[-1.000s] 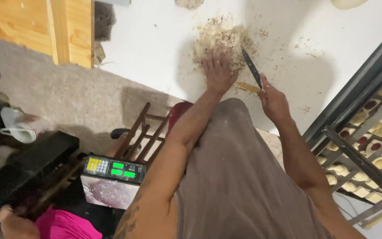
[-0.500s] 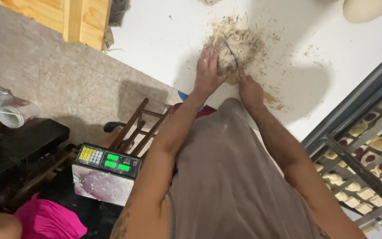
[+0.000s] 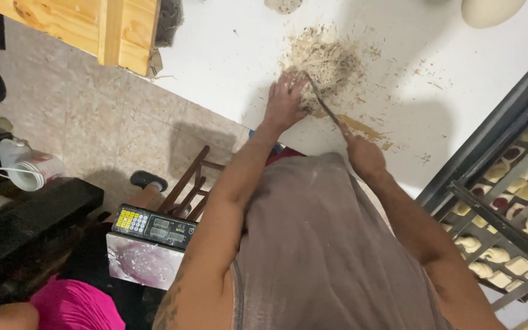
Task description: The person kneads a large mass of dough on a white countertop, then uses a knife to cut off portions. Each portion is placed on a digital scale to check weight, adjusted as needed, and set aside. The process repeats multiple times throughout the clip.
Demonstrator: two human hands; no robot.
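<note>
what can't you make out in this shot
Head view, the only one:
- Dark-bladed knife: handle hidden inside the right hand.
- Pale crumbly heap: the part under the left hand is covered.
- Smooth cream dome: cut off by the top edge.
- Small pastries on the dark metal rack: too small to identify.

In the lower left of the frame a digital scale stands near a wooden chair. Its slanted black panel faces upward, with a block of yellow and pale keys at its left end and a row of small dark display windows beside them; no lit digits can be made out. Below the panel sits the scale's steel platter, smeared white. At the left edge lies a white plastic tub on its side, bearing a reddish label.
</note>
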